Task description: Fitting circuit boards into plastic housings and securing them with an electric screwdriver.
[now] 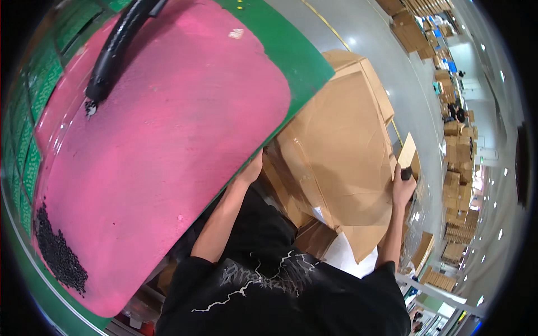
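Observation:
My left hand (254, 167) rests against the near edge of the table topped with a pink mat (185, 134); its fingers are mostly hidden there, so I cannot tell their shape. Out to the right, my right hand (402, 189) is closed around a small black handle-like piece (406, 173). A flat, pale yellow rectangular piece (408, 148) sticks up just beyond it; whether the two are one tool I cannot make out. Between my arms stands a large brown cardboard box (342, 140), with its wrinkled, partly taped side toward me. The right hand is beside the box's right edge.
On the pink mat lie a pile of black pellets (59, 255) and a thick black tube (115, 56) with dark bits at its tip. Green surface (297, 50) borders the mat. Clear plastic film (414, 224) hangs at the right. Stacked cartons (457, 185) stand far across the grey floor.

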Tool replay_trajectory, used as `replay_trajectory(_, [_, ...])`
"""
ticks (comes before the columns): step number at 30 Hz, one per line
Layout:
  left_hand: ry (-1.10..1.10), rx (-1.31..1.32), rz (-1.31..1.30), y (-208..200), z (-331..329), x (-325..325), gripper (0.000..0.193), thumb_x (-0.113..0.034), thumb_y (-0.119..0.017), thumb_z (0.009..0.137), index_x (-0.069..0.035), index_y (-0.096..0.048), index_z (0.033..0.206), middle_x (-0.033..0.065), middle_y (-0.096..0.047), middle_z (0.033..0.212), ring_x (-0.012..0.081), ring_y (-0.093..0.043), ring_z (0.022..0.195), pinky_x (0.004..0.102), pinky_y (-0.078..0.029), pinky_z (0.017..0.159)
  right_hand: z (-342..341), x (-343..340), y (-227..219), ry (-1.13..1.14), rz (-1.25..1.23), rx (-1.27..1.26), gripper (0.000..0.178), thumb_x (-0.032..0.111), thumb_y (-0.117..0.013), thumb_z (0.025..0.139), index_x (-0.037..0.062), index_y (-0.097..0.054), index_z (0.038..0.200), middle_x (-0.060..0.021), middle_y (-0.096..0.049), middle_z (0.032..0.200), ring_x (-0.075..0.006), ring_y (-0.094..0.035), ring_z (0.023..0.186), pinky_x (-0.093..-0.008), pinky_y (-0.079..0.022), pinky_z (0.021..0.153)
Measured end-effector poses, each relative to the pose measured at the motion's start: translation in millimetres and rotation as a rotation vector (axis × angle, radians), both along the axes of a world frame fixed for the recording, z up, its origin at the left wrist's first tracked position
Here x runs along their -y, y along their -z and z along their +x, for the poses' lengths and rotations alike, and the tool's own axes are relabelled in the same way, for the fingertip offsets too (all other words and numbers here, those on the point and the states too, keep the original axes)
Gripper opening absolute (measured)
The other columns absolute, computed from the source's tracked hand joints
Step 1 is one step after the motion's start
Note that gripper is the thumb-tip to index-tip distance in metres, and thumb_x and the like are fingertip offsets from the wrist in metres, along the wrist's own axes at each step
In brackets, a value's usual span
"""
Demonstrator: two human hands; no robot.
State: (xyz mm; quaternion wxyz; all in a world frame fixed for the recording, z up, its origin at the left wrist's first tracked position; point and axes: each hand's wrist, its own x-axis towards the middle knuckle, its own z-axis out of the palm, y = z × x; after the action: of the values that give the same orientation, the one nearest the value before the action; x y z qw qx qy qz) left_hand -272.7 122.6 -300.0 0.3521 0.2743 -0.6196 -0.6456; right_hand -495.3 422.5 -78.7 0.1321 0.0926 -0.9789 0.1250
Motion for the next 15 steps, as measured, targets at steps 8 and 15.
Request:
replay_trajectory(8, [-0.003, -0.403, -0.868, -117, 10, -72, 0.019, -0.018, -0.057, 0.08, -0.014, -0.062, 0.098, 0.0028, -0.063, 0.105, 0.0222, -0.058, 0.106, 0.0397, -0.044, 0.086, 208, 42, 48, -0.29, -0.386, 0.364, 0.012, 0.008, -0.067, 0.085, 0.0019, -0.064, 0.095, -0.012, -0.066, 0.094, -0.0214, -0.062, 0.086, -0.0345, -0.049, 0.079])
replay_trajectory(15, [0.144, -0.132, -0.978, -52, 28, -79, 0.018, -0.023, -0.055, 0.081, -0.013, -0.068, 0.089, 0.0004, -0.068, 0.103, 0.0189, -0.064, 0.102, 0.0333, -0.045, 0.081, 255, 46, 194, -0.338, -0.452, 0.189, 0.039, 0.006, -0.069, 0.078, 0.002, -0.059, 0.116, -0.0195, -0.054, 0.128, -0.0351, -0.051, 0.119, -0.0438, -0.04, 0.1])
